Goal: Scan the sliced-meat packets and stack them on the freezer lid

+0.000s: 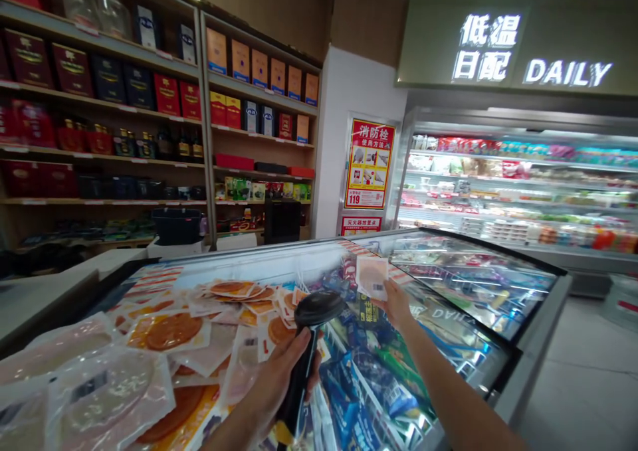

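My left hand [280,376] is wrapped around the handle of a black handheld barcode scanner [319,308], held upright over the freezer with its head at the top. Held out farther forward, my right hand [397,306] pinches the edge of a small, flat, whitish packet [371,273] with a barcode printed near its lower corner. To the left of the scanner lies a heap of flat plastic packets [172,331] with round, orange-brown discs inside. Blue and green frozen-food bags [343,388] fill the freezer compartment below my hands.
A glass-topped chest freezer [541,331] extends ahead and to the right, its dark-edged lid near my right arm. Shelves [259,135] of boxes and bottles line the left wall. A red-and-yellow poster [369,165] hangs behind; a lit refrigerated display [518,198] stands at the right.
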Motion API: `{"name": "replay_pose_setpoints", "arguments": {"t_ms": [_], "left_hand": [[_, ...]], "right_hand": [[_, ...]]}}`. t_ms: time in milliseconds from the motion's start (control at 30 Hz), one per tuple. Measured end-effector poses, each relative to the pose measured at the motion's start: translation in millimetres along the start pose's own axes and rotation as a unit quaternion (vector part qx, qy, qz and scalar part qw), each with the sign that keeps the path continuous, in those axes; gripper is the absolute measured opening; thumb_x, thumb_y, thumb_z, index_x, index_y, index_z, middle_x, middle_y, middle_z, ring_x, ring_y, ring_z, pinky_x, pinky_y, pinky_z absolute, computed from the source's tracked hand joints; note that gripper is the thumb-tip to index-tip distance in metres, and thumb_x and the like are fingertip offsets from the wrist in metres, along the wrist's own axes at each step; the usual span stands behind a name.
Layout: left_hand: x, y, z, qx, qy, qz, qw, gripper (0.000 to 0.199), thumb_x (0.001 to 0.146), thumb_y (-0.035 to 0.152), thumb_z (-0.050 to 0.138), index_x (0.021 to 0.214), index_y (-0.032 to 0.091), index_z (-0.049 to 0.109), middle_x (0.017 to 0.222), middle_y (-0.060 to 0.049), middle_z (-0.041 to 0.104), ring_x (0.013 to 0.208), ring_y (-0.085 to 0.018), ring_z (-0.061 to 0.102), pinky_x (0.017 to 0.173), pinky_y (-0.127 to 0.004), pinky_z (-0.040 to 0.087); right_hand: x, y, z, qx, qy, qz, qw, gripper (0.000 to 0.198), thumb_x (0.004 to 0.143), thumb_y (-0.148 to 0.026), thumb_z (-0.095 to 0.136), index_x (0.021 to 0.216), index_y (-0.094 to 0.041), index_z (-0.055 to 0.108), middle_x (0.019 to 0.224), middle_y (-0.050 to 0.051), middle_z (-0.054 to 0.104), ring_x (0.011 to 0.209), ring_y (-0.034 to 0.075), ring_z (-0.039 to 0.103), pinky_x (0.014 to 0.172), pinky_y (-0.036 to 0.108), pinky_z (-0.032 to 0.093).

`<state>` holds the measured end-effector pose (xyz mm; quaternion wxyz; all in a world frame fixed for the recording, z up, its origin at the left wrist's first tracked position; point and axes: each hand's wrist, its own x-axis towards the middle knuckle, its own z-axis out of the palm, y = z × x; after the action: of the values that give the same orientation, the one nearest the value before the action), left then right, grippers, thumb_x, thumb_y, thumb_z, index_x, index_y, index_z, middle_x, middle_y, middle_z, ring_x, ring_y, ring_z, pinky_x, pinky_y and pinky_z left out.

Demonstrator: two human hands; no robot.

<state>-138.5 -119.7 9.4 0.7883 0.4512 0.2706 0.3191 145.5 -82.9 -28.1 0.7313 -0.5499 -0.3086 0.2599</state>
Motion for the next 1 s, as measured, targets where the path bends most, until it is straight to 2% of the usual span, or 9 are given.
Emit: {"name": "replay_pose_setpoints", "arguments": {"t_ms": [167, 267, 400, 533, 800, 1000], "left_hand": [[5, 0, 16, 0.050, -0.014, -0.007, 0.999, 0.043, 0.063, 0.053, 0.054, 0.086, 0.016, 0.050, 0.054, 0.004, 0.051, 0.038, -0.006, 0.043, 0.036, -0.017, 0.029], [15, -5, 30, 0.097, -0.030, -0.003, 0.995, 0.042, 0.062, 0.055, 0.053, 0.077, 0.016, 0.049, 0.051, 0.004, 0.050, 0.037, -0.006, 0.043, 0.034, -0.018, 0.029], [28, -15, 40, 0.095, -0.020, 0.016, 0.995, 0.044, 0.061, 0.057, 0.051, 0.078, 0.016, 0.048, 0.050, 0.005, 0.050, 0.037, -0.006, 0.043, 0.034, -0.018, 0.030], [24, -20, 37, 0.075, 0.000, 0.021, 0.997, 0.045, 0.063, 0.056, 0.051, 0.082, 0.016, 0.047, 0.051, 0.005, 0.049, 0.037, -0.006, 0.042, 0.035, -0.017, 0.030], [-3, -9, 35, 0.056, -0.068, 0.010, 0.996, 0.040, 0.069, 0.050, 0.049, 0.086, 0.015, 0.049, 0.054, 0.004, 0.049, 0.038, -0.006, 0.042, 0.035, -0.017, 0.030], [-6, -9, 38, 0.065, -0.081, 0.000, 0.995, 0.037, 0.070, 0.050, 0.048, 0.082, 0.015, 0.050, 0.055, 0.002, 0.051, 0.038, -0.006, 0.043, 0.035, -0.017, 0.031]], "right_hand": [[2, 7, -5, 0.150, -0.006, 0.006, 0.989, 0.032, 0.056, -0.041, 0.060, 0.079, -0.021, 0.053, 0.084, 0.001, 0.061, 0.080, 0.019, 0.056, 0.059, 0.033, 0.051], [2, 8, -18, 0.191, -0.003, 0.005, 0.982, 0.029, 0.054, -0.038, 0.063, 0.076, -0.022, 0.055, 0.078, -0.002, 0.062, 0.077, 0.017, 0.057, 0.058, 0.030, 0.051], [-4, 7, -34, 0.219, -0.005, 0.019, 0.976, 0.027, 0.055, -0.035, 0.063, 0.078, -0.023, 0.055, 0.078, -0.004, 0.063, 0.074, 0.015, 0.058, 0.057, 0.028, 0.050], [-10, 7, -39, 0.226, -0.010, 0.027, 0.974, 0.024, 0.056, -0.034, 0.064, 0.075, -0.023, 0.055, 0.077, -0.004, 0.063, 0.074, 0.015, 0.058, 0.057, 0.028, 0.051], [-13, 15, -27, 0.242, -0.024, 0.035, 0.969, 0.021, 0.057, -0.032, 0.064, 0.074, -0.022, 0.057, 0.076, -0.003, 0.063, 0.072, 0.014, 0.058, 0.058, 0.028, 0.051], [-13, 14, -22, 0.240, -0.048, 0.033, 0.969, 0.023, 0.059, -0.033, 0.063, 0.078, -0.022, 0.057, 0.079, -0.003, 0.063, 0.074, 0.014, 0.058, 0.063, 0.029, 0.051]]}}
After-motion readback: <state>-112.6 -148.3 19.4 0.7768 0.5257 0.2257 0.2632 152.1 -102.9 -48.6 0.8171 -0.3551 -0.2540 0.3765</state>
